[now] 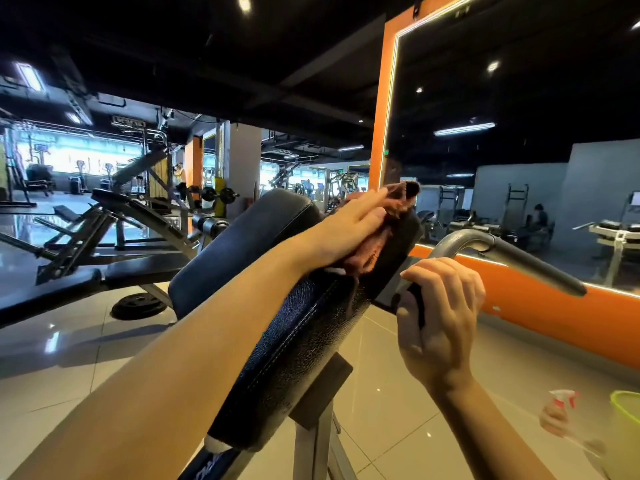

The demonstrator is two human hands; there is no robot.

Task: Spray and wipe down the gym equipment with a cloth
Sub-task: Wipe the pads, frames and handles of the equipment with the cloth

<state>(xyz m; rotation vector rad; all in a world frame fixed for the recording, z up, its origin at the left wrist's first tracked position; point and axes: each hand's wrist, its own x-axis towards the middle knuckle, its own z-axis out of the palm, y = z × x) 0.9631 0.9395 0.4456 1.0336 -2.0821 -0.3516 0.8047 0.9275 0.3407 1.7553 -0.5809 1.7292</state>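
Wiping underway, judging by the scene: left hand (349, 226) lying flat, fingers (375, 202) straight, pressing a reddish cloth (372, 244) onto the upper end of the black pad (304, 341). Right hand (441, 320) steadying things, fingers curling round a dark grip (415, 299) just beside the pad, under the bent grey bar (485, 240). Spray bottle (562, 400) sitting low at right beside a green tub (627, 427), apart from both hands, so spraying probably done for this pad. Remaining, likely: lower pad, bar, frame. Wetness impossible to tell.
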